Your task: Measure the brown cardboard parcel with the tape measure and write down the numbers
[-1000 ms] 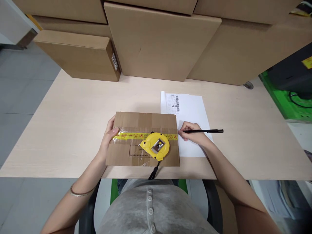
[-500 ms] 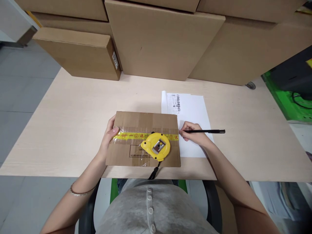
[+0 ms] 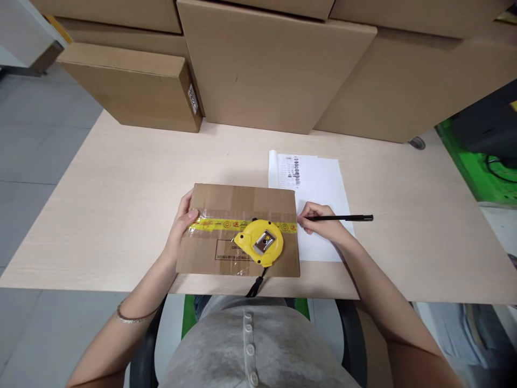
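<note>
A small cardboard box with yellow printed tape lies near the front edge of the table. My left hand grips its left side, thumb on top and fingers down the side. On the box rests a yellow tape measure, its black wrist strap hanging toward me. My right hand pinches a black pen close to the box's right edge, over white paper sheets. The box covers the lower left part of the paper, and print shows near its rolled upper left edge.
Large cardboard boxes stand along the back of the table, with a smaller carton at back left. A green surface with dark equipment is at the right. My chair's armrests flank me below the front edge.
The whole view has shifted very slightly. Both hands, the box, the tape measure and the pen hold practically the same positions.
</note>
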A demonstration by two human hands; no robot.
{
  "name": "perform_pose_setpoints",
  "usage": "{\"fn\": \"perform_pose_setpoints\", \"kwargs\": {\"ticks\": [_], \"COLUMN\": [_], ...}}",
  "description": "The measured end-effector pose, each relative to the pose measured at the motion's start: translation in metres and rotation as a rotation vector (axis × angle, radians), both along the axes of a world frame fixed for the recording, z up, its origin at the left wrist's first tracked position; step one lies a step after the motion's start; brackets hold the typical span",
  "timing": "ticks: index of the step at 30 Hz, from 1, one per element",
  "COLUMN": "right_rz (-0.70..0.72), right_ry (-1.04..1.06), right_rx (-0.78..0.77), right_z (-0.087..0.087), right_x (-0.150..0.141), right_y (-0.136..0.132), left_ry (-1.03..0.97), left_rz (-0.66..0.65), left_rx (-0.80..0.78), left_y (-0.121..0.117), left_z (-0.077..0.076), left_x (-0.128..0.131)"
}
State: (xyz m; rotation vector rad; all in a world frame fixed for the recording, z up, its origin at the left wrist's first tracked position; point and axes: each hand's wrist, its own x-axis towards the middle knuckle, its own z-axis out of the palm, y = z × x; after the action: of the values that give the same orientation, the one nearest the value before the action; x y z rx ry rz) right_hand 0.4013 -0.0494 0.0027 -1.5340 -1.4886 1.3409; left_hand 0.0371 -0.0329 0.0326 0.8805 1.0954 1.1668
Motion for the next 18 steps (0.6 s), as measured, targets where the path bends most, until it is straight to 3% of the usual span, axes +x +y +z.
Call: {"fn": "perform_pose_setpoints", "kwargs": {"ticks": [18], "right_rz": [-0.009], "right_ry": [-0.024], "right_rx": [-0.006], "right_z": [0.0013], "right_x": [-0.0005], "right_y": [-0.0005], "left_ry": [0.025], "left_rz": [-0.02], "left_rx": [0.035], "left_y": [-0.0001], "left_z": [0.0006], "left_x": [-0.0002]}}
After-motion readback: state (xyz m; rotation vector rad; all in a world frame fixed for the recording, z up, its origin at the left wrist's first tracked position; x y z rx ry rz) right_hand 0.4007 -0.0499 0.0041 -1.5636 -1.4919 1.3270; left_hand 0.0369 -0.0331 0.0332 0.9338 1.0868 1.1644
